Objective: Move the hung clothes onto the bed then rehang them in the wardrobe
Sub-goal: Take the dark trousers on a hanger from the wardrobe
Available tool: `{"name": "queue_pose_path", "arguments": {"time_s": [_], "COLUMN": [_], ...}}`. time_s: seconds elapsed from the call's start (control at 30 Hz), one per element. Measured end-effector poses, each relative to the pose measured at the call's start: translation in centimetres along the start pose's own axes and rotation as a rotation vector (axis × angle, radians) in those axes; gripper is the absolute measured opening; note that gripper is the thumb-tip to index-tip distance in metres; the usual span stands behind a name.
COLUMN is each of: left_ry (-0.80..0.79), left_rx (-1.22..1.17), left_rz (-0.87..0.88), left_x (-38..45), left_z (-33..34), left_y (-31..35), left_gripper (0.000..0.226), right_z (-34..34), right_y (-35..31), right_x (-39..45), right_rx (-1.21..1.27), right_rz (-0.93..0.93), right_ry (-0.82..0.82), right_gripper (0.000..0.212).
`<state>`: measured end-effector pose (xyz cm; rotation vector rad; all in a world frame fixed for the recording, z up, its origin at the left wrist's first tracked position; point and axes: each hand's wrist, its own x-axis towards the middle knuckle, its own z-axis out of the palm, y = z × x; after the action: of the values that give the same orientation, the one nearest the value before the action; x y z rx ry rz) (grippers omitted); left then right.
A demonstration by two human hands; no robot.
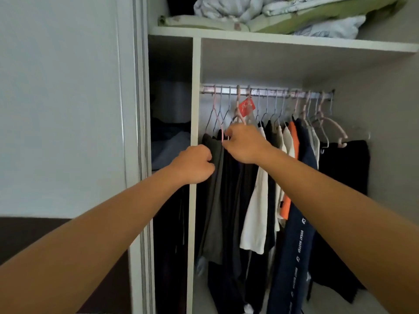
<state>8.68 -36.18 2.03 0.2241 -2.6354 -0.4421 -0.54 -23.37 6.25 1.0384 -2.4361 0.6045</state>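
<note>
Wardrobe (pixel 196 109) rail (pixel 267 92), both hands among hung clothes (pixel 256 200)

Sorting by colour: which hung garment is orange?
The orange garment, mid-rail between a cream top and the navy printed piece; the others are dark, grey or pale.

The fingertips of the left hand (pixel 195 164) are curled out of sight against the grey garment (pixel 214 200). The right hand (pixel 243 143) covers the hanger shoulders behind it. At six o'clock, the clothes' hems are cropped; at twelve, the bedding (pixel 272 17).
</note>
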Motion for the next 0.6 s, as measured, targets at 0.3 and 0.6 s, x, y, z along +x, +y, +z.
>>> {"name": "queue_pose_path", "arguments": {"time_s": [0.3,0.6], "left_ry": [0.054,0.082], "left_rx": [0.080,0.137], "left_rz": [0.014,0.038], "left_x": [2.3,3.9], "left_z": [1.5,1.8], "left_y": [-0.3,-0.5], "left_gripper": [0.021,0.030], "right_z": [1.9,4.0], "right_y": [-0.1,0.0], "right_x": [8.5,12.4], "right_rx": [-0.056,-0.145], "right_rz": [0.092,0.154], "right_ry": [0.085,0.117], "right_gripper": [0.011,0.037]}}
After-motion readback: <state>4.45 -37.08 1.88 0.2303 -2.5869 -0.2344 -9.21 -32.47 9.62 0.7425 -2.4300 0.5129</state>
